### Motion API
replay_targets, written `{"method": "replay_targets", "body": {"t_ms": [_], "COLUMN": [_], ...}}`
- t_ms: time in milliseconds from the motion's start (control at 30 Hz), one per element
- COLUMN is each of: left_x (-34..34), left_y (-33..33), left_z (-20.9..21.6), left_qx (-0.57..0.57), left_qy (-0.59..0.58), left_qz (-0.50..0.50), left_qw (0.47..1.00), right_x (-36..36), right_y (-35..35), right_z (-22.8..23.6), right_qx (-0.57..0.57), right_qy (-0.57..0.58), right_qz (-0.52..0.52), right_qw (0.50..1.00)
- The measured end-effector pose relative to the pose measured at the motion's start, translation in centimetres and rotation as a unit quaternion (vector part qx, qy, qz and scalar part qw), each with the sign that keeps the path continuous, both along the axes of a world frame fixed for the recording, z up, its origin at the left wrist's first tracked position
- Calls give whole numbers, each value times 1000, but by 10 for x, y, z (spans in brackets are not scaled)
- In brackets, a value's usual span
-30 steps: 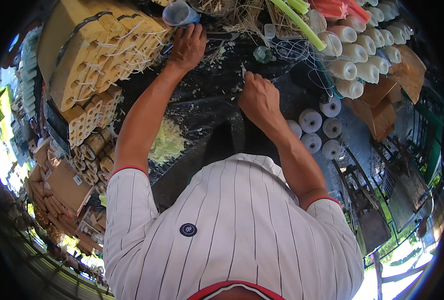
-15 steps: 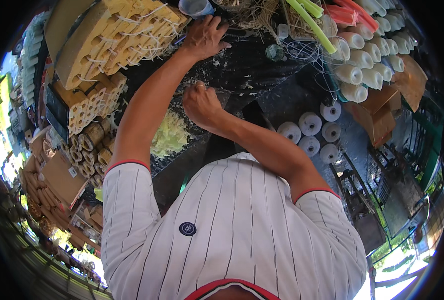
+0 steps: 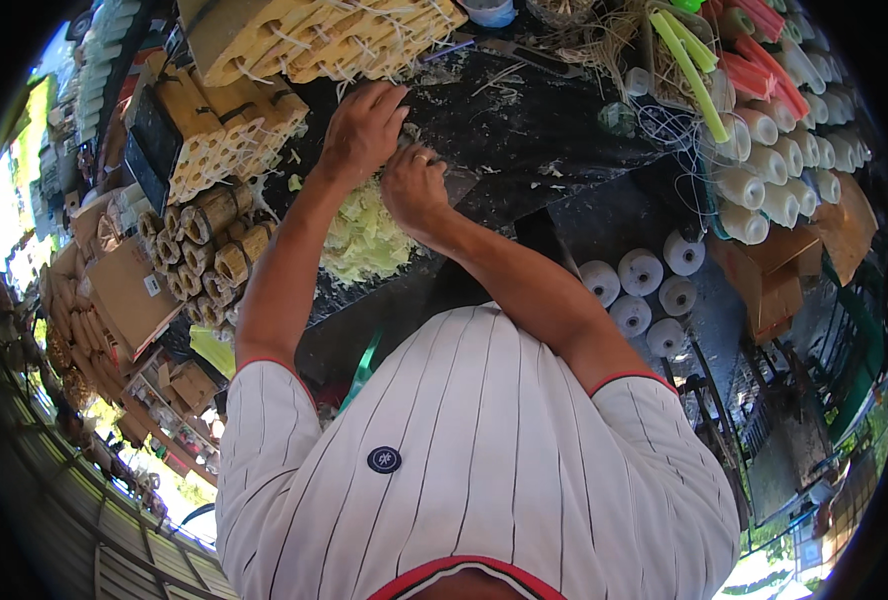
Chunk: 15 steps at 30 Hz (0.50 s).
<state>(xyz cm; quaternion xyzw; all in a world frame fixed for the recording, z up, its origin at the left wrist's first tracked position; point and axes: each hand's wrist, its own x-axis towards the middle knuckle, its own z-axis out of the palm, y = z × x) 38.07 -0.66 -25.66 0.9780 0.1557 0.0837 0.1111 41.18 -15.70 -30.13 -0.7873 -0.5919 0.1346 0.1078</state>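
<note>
My left hand [image 3: 364, 128] reaches over the black worktop [image 3: 564, 150], fingers bent down onto something small that I cannot make out. My right hand [image 3: 414, 185], with a ring on one finger, is closed in a fist just right of and below it, the two hands almost touching. A grey flat blade [image 3: 461, 183] sticks out from the right side of that fist. Right under both hands lies a heap of pale yellow-green shavings [image 3: 364, 240]. My striped white shirt [image 3: 464, 450] fills the lower middle.
Tied bundles of yellow cut stalks [image 3: 314, 40] are stacked at the top left, with short brown tube sections [image 3: 209, 245] below them. White thread spools [image 3: 644, 285] stand at the right, and rolls in white, green and red [image 3: 754, 130] at the upper right. A long knife [image 3: 514, 52] lies at the back.
Both hands have drawn back from the far edge of the worktop toward me and come together over the shavings heap. The view has tilted down slightly.
</note>
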Motion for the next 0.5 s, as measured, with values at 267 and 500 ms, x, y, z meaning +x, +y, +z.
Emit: {"method": "replay_targets", "body": {"t_ms": [267, 500], "left_x": [-260, -314], "left_y": [-101, -185], "left_z": [2, -18], "left_qx": [-75, -145], "left_qy": [64, 13], "left_qz": [372, 407], "left_qw": [923, 902], "right_x": [50, -80], "right_y": [39, 59], "right_z": [15, -15], "right_qx": [48, -34], "right_qy": [89, -100], "right_qz": [-30, 64], "right_qw": [994, 992]}}
